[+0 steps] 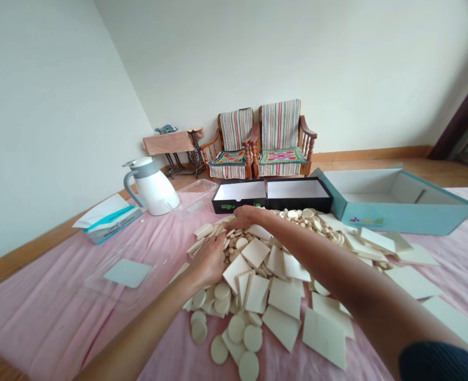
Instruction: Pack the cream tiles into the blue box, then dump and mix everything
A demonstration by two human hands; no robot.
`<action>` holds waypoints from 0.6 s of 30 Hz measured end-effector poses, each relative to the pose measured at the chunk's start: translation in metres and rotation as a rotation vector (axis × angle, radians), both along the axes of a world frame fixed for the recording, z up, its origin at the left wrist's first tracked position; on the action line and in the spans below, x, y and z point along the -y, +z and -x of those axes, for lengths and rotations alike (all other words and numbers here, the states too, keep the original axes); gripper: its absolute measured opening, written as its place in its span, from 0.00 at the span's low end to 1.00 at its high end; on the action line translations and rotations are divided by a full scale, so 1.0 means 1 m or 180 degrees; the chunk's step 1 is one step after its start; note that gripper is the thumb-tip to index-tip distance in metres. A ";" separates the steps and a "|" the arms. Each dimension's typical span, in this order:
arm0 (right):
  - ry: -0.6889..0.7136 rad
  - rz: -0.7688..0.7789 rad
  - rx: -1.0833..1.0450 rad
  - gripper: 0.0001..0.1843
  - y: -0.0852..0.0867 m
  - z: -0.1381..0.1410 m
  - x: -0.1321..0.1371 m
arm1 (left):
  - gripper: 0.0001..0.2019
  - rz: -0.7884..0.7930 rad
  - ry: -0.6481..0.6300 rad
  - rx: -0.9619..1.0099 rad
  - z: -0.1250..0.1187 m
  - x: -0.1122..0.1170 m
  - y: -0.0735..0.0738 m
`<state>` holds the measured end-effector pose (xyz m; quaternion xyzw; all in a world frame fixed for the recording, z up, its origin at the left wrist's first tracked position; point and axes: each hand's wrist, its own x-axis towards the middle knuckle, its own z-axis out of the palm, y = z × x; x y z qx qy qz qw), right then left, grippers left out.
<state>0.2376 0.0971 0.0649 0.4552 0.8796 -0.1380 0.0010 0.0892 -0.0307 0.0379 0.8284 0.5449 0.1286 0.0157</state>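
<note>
A large heap of pale wooden pieces lies before me, mixing square tiles (255,253), round discs (253,337), small pegs or beads (315,221) and narrow strips (203,230). My left hand (209,262) rests at the heap's left side, fingers bent in among the pieces; what they hold is hidden. Crossing over the heap, my right hand (246,216) reaches to its far left part, just in front of a black box. Its fingers curl down onto the wooden strips, with the fingertips partly hidden.
Two black boxes with white insides (237,191) (297,190) stand behind the heap, beside a light blue box (396,214). To the left are a white jug (156,190), a tissue pack (109,218) and clear plastic trays (160,259) (196,196). Pink cloth (65,296) lies underneath.
</note>
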 end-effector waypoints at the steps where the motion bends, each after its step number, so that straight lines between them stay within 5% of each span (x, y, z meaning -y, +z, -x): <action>1: 0.0055 0.0051 0.0016 0.37 0.002 -0.001 0.002 | 0.36 0.0055 0.0014 0.0031 -0.003 -0.002 0.001; 10: -0.0018 0.0210 -0.0168 0.22 0.011 -0.039 0.004 | 0.47 0.0703 -0.0021 0.0783 -0.032 -0.037 0.007; 18: -0.0074 -0.0083 -0.0479 0.17 0.021 -0.123 0.024 | 0.41 0.1374 -0.0891 0.1545 -0.090 -0.074 0.010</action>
